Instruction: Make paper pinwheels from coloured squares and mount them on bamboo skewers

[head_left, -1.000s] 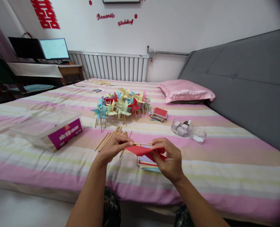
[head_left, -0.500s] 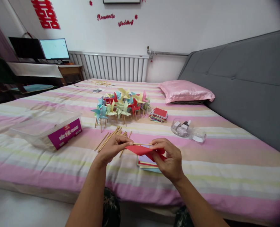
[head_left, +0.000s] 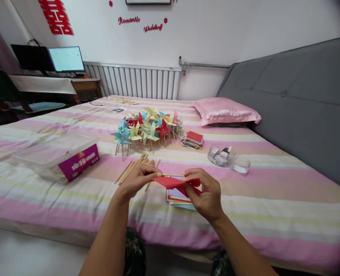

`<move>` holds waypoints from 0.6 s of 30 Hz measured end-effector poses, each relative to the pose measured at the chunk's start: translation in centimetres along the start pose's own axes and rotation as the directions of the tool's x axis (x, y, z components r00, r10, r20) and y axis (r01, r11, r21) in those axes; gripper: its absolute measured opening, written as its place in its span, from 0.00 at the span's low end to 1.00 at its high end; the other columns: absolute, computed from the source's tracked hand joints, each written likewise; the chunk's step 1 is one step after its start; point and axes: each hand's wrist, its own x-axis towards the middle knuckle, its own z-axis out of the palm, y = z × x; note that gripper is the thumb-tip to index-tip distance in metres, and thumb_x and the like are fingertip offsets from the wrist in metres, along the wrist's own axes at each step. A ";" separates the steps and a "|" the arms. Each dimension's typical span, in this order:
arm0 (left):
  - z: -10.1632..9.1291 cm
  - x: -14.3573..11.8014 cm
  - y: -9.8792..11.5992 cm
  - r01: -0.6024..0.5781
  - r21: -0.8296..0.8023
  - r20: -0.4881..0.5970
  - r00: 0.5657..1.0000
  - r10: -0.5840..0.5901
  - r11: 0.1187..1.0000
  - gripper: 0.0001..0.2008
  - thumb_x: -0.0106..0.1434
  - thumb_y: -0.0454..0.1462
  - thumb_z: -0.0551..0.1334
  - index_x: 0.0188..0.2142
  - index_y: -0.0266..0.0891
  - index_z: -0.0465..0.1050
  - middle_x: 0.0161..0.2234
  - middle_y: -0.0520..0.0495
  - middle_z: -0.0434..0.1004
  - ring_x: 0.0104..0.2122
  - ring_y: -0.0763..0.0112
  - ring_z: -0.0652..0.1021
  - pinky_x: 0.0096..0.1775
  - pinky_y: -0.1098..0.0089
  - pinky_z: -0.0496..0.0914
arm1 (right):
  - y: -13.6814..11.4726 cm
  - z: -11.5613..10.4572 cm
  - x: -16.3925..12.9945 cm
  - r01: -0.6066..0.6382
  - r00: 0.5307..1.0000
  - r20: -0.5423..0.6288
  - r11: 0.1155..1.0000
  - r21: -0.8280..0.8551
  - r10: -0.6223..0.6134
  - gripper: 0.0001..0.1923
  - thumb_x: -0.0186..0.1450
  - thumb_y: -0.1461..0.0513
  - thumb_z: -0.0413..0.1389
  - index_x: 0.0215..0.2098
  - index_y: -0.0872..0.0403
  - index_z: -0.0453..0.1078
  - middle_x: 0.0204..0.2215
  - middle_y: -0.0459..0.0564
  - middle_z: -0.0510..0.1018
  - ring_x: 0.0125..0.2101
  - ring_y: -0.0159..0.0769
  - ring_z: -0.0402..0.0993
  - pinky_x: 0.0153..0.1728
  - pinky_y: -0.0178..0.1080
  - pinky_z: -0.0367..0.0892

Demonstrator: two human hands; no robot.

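On the striped bed (head_left: 273, 214) we see the clear plastic box (head_left: 58, 155) at left, the cluster of paper pinwheels (head_left: 147, 128) behind the loose wooden sticks (head_left: 135, 165), and the satin pillow (head_left: 226, 110) beyond the small clear jar (head_left: 224, 156) at right.

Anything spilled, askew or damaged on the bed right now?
Nothing stands out. Both hands, left hand and right hand, hold the red paper and a stick. The loose sticks lie fanned out, the pinwheels clustered, the paper stack slightly uneven.
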 end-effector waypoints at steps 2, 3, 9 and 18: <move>0.0 0.0 0.0 -0.011 0.023 -0.012 1.000 0.011 1.000 0.09 0.53 0.40 0.66 0.24 0.35 0.79 0.22 0.48 0.74 0.22 0.75 0.68 0.27 0.74 0.61 | 0.0 0.0 0.0 0.000 1.000 0.002 1.000 0.000 0.000 0.08 0.57 0.71 0.57 0.32 0.53 0.70 0.33 0.49 0.75 0.35 0.35 0.72 0.36 0.39 0.68; 0.0 0.0 0.0 -0.018 0.037 -0.016 1.000 0.019 0.999 0.09 0.53 0.40 0.66 0.24 0.35 0.79 0.22 0.48 0.75 0.23 0.75 0.68 0.28 0.74 0.61 | 0.0 0.0 0.1 0.000 1.000 0.004 1.000 0.000 0.000 0.08 0.57 0.71 0.57 0.32 0.53 0.70 0.33 0.49 0.75 0.35 0.35 0.72 0.36 0.39 0.68; -0.1 -0.1 0.1 -0.081 0.129 -0.007 0.997 0.082 0.988 0.10 0.55 0.40 0.65 0.24 0.35 0.79 0.22 0.48 0.74 0.24 0.74 0.69 0.31 0.72 0.63 | 0.1 0.0 0.1 -0.004 1.000 0.008 1.000 -0.004 0.004 0.08 0.57 0.71 0.57 0.32 0.53 0.70 0.32 0.49 0.76 0.35 0.36 0.72 0.36 0.39 0.68; -0.3 -0.1 0.0 -0.053 0.127 -0.018 0.998 0.056 0.990 0.12 0.54 0.43 0.65 0.26 0.36 0.80 0.26 0.45 0.77 0.28 0.70 0.71 0.30 0.73 0.63 | 0.5 -0.1 0.0 -0.010 1.000 0.003 1.000 -0.016 0.010 0.09 0.57 0.71 0.57 0.33 0.52 0.71 0.32 0.48 0.78 0.35 0.36 0.74 0.37 0.40 0.69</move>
